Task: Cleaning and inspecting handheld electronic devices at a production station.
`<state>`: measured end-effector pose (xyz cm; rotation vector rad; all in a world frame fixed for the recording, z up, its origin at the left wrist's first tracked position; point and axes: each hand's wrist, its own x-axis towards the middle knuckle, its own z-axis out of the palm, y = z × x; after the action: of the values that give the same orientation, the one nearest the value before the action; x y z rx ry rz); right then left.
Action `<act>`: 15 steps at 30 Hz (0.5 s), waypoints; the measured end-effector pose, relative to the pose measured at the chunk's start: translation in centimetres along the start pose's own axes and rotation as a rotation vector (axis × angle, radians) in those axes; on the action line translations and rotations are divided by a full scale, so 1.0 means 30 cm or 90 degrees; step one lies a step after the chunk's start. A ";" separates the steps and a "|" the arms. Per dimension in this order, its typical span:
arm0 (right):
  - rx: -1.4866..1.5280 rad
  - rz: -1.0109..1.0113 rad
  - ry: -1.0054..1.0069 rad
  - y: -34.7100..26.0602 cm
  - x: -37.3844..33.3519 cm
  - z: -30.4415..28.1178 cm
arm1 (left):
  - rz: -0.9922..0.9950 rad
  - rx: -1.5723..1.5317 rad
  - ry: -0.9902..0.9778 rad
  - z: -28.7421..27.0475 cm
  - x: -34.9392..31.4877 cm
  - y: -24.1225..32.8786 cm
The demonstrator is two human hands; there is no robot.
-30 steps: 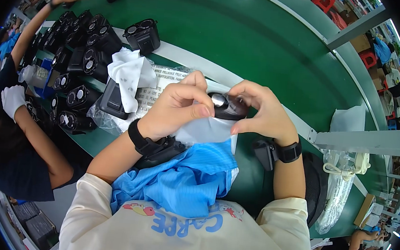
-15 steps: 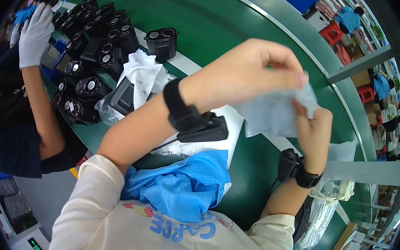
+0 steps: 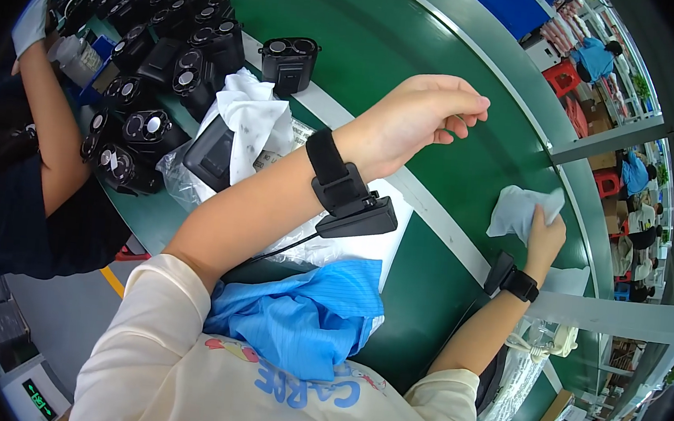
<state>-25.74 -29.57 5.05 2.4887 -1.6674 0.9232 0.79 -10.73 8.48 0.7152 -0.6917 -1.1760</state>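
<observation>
My right hand [image 3: 546, 235] is closed on a thin, whitish, crumpled wrapper [image 3: 517, 213], held over the green table at the right. My left hand [image 3: 417, 121] hovers above the middle of the table. Its fingers are curled with thumb and forefinger together, and nothing shows in them. Black straps with small black boxes sit on both wrists. Left of my left forearm lies a black case [image 3: 211, 151], partly covered by a white cloth-like sheet [image 3: 253, 119] and clear plastic. A blue striped cloth [image 3: 304, 312] is bunched up before my chest.
Several black binocular-like devices [image 3: 152, 130] crowd the table's left side; one [image 3: 288, 63] stands apart. A co-worker's gloved hand [image 3: 31, 23] is at the far left. A grey post [image 3: 616, 317] juts in at right, near a plastic-wrapped bundle [image 3: 509, 394]. A raised rim [image 3: 479, 50] borders the far side.
My hands have come apart. The wrapper has gone right with my right hand, and my left hand has let go of it. The co-worker's gloved hand has moved left.
</observation>
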 end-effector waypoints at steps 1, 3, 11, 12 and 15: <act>0.023 -0.021 -0.006 -0.030 -0.008 0.008 | 0.000 -0.001 0.000 0.004 -0.005 0.007; 0.067 -0.060 -0.015 -0.085 -0.021 0.015 | 0.032 -0.057 -0.056 0.014 -0.022 0.024; -0.213 -0.111 0.065 -0.202 -0.075 -0.066 | 0.135 -0.589 -0.337 0.057 -0.110 0.139; -0.104 -0.174 0.081 -0.256 -0.086 -0.082 | 0.133 -0.587 -0.332 0.059 -0.116 0.143; 0.363 -0.261 -0.131 -0.498 -0.188 -0.123 | 0.133 -0.687 -0.398 0.072 -0.126 0.145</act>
<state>-16.27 -17.16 10.03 3.2098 -0.9346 1.2523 0.62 -6.38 12.82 -0.6377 -0.5014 -1.3597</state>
